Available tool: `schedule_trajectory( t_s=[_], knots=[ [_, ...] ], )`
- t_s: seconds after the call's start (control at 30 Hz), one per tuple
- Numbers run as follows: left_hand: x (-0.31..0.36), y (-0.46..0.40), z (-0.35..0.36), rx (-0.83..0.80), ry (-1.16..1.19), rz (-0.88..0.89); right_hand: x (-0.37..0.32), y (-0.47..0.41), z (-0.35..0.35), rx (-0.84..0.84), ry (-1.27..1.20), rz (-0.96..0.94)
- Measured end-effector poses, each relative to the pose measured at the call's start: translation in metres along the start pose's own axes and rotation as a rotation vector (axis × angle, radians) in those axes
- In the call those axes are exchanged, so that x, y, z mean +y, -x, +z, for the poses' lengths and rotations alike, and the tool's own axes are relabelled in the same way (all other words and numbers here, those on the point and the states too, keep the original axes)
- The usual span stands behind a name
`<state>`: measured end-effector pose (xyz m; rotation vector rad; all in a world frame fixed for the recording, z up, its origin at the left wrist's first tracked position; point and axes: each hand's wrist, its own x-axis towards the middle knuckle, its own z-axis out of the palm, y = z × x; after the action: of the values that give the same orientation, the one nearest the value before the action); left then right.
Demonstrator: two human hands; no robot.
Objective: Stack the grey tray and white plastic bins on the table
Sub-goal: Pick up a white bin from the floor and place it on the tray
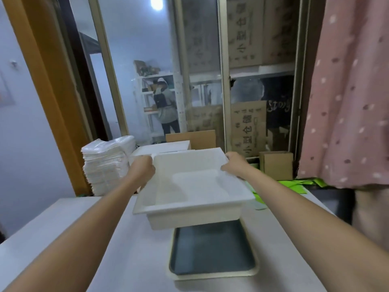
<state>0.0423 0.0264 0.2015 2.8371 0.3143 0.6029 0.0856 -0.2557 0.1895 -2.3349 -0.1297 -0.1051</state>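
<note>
I hold a white plastic bin (193, 192) in the air above the table (88, 224), tilted with its near edge lower. My left hand (143, 168) grips its far left rim and my right hand (235, 165) grips its far right rim. Below the bin's near edge, a grey tray (212, 249) with a pale rim lies flat on the table, its far end hidden by the bin. Another white bin (166, 149) sits behind the held one, mostly hidden.
A tall stack of white wrapped packs (105, 165) stands at the table's back left. Cardboard boxes (275, 165) and green sheets (299, 184) lie at the back right. A pink dotted curtain (347, 102) hangs on the right. A person is reflected in the glass (166, 106).
</note>
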Motion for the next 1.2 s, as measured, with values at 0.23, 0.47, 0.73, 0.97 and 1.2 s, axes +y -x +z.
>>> schedule_trajectory(
  t_s=[0.23, 0.47, 0.73, 0.97, 1.2],
  knots=[
    [0.014, -0.012, -0.001, -0.082, -0.001, -0.019, 0.0, -0.006, -0.011, -0.053, 0.013, 0.073],
    [-0.007, 0.004, -0.003, -0.174, 0.923, -0.524, 0.01, -0.015, -0.013, -0.057, -0.088, 0.217],
    [0.015, 0.055, 0.023, 0.088, 1.546, -1.118, 0.009, -0.007, -0.014, 0.234, -0.154, 0.371],
    [0.107, 0.079, 0.016, 0.17, 1.566, -1.106, -0.008, -0.001, 0.012, 0.283, -0.313, 0.386],
    [0.129, 0.078, 0.02, 0.169, 1.464, -1.054, -0.009, -0.002, 0.015, 0.291, -0.354, 0.426]
  ],
)
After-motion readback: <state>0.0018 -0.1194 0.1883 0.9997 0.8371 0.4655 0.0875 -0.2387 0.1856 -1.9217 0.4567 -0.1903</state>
